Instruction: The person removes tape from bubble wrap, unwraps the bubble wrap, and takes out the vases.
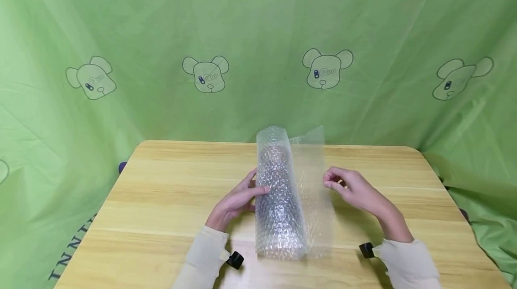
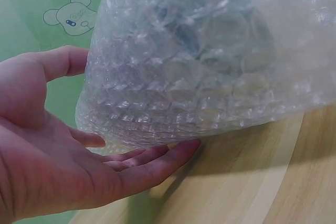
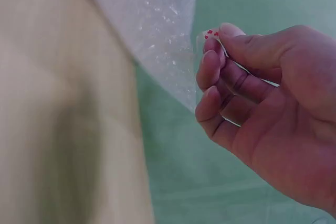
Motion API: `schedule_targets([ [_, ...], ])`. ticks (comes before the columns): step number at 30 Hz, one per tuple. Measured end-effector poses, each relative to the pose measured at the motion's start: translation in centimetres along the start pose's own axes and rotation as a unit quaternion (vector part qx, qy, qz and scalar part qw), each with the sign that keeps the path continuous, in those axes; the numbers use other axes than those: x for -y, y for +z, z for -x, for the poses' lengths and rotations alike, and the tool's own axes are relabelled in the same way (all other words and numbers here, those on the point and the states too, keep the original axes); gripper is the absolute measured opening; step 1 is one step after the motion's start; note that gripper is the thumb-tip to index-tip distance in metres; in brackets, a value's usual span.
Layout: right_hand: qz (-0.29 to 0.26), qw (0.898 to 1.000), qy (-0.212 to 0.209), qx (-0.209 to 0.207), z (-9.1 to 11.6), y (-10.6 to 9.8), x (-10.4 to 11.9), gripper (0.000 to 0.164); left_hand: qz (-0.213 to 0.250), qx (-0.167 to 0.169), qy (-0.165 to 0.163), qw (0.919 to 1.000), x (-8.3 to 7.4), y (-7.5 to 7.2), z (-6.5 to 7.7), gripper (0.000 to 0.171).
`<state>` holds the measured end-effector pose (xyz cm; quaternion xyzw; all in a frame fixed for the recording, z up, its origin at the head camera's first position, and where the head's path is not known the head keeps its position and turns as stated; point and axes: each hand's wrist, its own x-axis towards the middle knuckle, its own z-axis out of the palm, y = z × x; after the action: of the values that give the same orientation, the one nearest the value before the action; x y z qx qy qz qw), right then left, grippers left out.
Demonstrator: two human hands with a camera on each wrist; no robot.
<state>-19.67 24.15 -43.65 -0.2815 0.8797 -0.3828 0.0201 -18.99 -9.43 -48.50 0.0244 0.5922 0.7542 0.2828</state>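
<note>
A bubble-wrapped bundle (image 1: pixel 278 199) lies lengthwise on the table, roughly cylindrical. Something darker shows dimly inside, its kind blurred by the bubbles. From its right side a loose flap of bubble wrap (image 1: pixel 313 190) stands up. My left hand (image 1: pixel 238 197) holds the bundle's left side, thumb on top; in the left wrist view the other fingers (image 2: pixel 152 174) support it from below. My right hand (image 1: pixel 355 190) is just right of the flap. Between its thumb and forefinger it pinches a small clear piece with red marks (image 3: pixel 211 34), which looks like tape.
The wooden table (image 1: pixel 181 168) has a rounded far edge. Behind and around it hangs a green cloth (image 1: pixel 250 19) printed with bear heads. A black wrist camera (image 1: pixel 235 260) sits by the left sleeve, another black camera (image 1: pixel 366 250) by the right.
</note>
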Motion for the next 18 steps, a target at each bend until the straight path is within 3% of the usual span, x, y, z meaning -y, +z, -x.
schedule_targets([
  [10,-0.039,0.998,0.055,-0.014,2.6,-0.4,-4.1,0.001,-0.002,0.004,0.001,1.0000,-0.2,0.0,0.0,0.090],
  [18,-0.120,0.981,0.150,-0.025,4.1,-1.0,-5.7,0.029,-0.003,0.004,0.001,1.0000,0.0,0.0,0.0,0.090],
])
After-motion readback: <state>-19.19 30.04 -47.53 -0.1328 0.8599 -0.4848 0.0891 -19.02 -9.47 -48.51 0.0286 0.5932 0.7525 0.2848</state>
